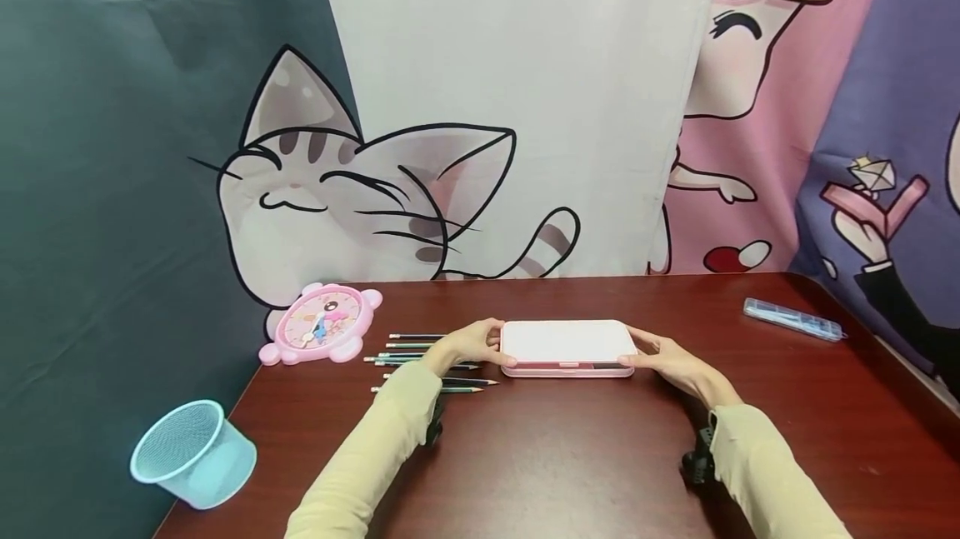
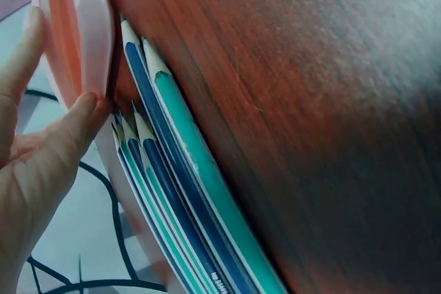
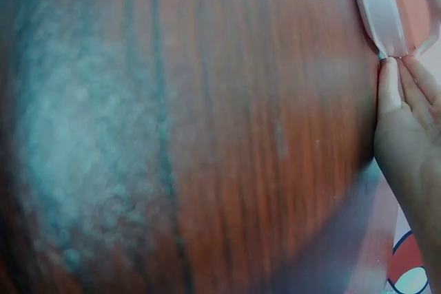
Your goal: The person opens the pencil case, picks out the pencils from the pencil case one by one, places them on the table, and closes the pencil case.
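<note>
A flat white pencil case (image 1: 567, 341) with a pink lower edge lies on the table between both hands. At its left end my left hand (image 1: 468, 343) grips it, thumb at the front corner and fingers toward the back. My right hand (image 1: 675, 362) holds the right end in the same manner. A dark strip shows along the right part of the case's front edge. Several blue and green pencils (image 2: 200, 170) lie beside and beneath the left hand, their sharpened tips toward the case. The inside of the case is hidden.
A pink clock (image 1: 322, 325) stands at the back left. Nearer, a light blue mesh pen holder (image 1: 225, 464) is at the table's left edge. A slim clear-blue box (image 1: 793, 320) lies at the back right. A cartoon curtain (image 1: 600, 147) hangs behind the brown table (image 1: 555, 456).
</note>
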The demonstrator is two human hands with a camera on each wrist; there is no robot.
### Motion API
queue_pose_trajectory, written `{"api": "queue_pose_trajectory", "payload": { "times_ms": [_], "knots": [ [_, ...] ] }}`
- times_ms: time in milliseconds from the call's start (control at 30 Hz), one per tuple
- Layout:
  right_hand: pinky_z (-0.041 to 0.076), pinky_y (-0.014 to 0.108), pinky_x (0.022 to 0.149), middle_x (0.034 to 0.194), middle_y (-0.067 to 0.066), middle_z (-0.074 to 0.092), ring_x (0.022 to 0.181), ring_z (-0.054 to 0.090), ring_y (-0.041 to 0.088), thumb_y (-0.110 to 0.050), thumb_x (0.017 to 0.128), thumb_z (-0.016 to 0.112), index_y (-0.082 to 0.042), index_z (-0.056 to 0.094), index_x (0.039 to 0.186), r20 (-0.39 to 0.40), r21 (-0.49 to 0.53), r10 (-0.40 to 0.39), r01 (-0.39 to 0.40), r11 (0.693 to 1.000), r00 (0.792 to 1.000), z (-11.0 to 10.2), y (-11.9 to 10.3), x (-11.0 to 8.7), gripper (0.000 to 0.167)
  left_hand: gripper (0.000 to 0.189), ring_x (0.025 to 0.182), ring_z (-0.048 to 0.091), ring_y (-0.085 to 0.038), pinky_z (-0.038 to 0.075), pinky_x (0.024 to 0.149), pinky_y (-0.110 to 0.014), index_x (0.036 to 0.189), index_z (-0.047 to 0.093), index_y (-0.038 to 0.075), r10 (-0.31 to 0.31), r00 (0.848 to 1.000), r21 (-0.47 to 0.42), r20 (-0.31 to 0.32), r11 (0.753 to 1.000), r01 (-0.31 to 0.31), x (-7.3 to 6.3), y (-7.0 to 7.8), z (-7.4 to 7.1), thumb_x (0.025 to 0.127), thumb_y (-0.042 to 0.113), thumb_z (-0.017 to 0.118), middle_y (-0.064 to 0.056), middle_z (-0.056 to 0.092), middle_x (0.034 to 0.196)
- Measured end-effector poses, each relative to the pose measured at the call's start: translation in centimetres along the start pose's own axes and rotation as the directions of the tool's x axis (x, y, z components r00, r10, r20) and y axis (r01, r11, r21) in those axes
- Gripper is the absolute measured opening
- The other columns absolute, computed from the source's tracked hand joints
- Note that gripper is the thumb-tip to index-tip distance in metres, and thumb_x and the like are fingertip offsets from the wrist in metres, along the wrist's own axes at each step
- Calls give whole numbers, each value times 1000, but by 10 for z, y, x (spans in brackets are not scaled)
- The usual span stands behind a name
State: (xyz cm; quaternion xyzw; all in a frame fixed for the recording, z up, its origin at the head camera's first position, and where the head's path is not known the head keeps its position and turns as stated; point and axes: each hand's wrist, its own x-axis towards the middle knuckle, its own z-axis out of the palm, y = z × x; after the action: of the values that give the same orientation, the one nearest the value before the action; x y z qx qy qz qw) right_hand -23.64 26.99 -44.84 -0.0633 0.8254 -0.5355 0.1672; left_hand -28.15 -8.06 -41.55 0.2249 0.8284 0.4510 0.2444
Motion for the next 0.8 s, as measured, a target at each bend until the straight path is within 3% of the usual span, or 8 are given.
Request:
{"api": "queue_pose_trajectory", "payload": {
  "times_ms": [100, 167, 233, 333, 467, 633, 800],
  "knots": [
    [12, 54, 110, 150, 24, 13, 138, 12, 40, -21, 81, 67, -2, 16, 145, 25, 41, -34, 33, 999, 999, -1, 3, -1, 84, 84, 121, 49, -14, 42, 97, -25, 129, 33, -5, 122, 992, 64, 6, 990, -122, 33, -44, 0, 67, 26, 80, -15, 49, 127],
    [13, 53, 110, 150, 24, 12, 137, 13, 41, -21, 81, 67, -2, 14, 145, 38, 37, -43, 41, 998, 998, -1, 4, 0, 85, 86, 119, 49, -11, 43, 95, -23, 127, 35, -3, 132, 991, 85, 3, 988, -132, 41, -54, 0, 63, 28, 83, -12, 51, 124],
    [14, 50, 109, 151, 24, 8, 137, 11, 41, -20, 82, 67, -2, 9, 145, 52, 34, -55, 53, 998, 997, -1, 4, 0, 88, 81, 121, 49, -15, 44, 94, -25, 127, 36, -4, 94, 995, 54, 16, 994, -95, 46, -56, 0, 66, 22, 82, -14, 51, 125],
    [20, 43, 108, 150, 26, 6, 137, 11, 40, -19, 81, 68, -1, -2, 145, 59, 41, -73, 71, 997, 996, 0, 3, 2, 96, 76, 128, 42, -29, 39, 101, -36, 130, 32, -9, -21, 1000, 67, -10, 997, 21, 15, -9, 3, 70, 1, 76, -23, 44, 133],
    [31, 23, 103, 149, 28, 9, 137, 12, 38, -15, 78, 70, 0, -10, 144, 60, 79, -98, 93, 992, 993, 3, 1, 4, 105, 68, 127, 41, -35, 36, 103, -40, 127, 30, -16, -22, 1000, 63, -4, 998, 22, -12, 24, 4, 73, -8, 69, -30, 44, 130],
    [34, 9, 95, 150, 25, 9, 137, 13, 37, -15, 78, 71, -1, 1, 145, 53, 71, -106, 102, 992, 993, 4, 0, 3, 99, 64, 126, 41, -36, 36, 103, -39, 124, 32, -16, -33, 999, 34, -23, 999, 34, -25, 41, 4, 73, -9, 69, -31, 44, 130],
    [34, 4, 87, 150, 23, 13, 136, 17, 39, -17, 80, 69, -4, 10, 146, 62, 41, -125, 122, 992, 990, 3, -1, 1, 89, 66, 125, 45, -31, 40, 100, -34, 122, 37, -9, -49, 996, 71, -69, 996, 54, -15, 31, 7, 69, -4, 75, -26, 47, 129]
  ]
}}
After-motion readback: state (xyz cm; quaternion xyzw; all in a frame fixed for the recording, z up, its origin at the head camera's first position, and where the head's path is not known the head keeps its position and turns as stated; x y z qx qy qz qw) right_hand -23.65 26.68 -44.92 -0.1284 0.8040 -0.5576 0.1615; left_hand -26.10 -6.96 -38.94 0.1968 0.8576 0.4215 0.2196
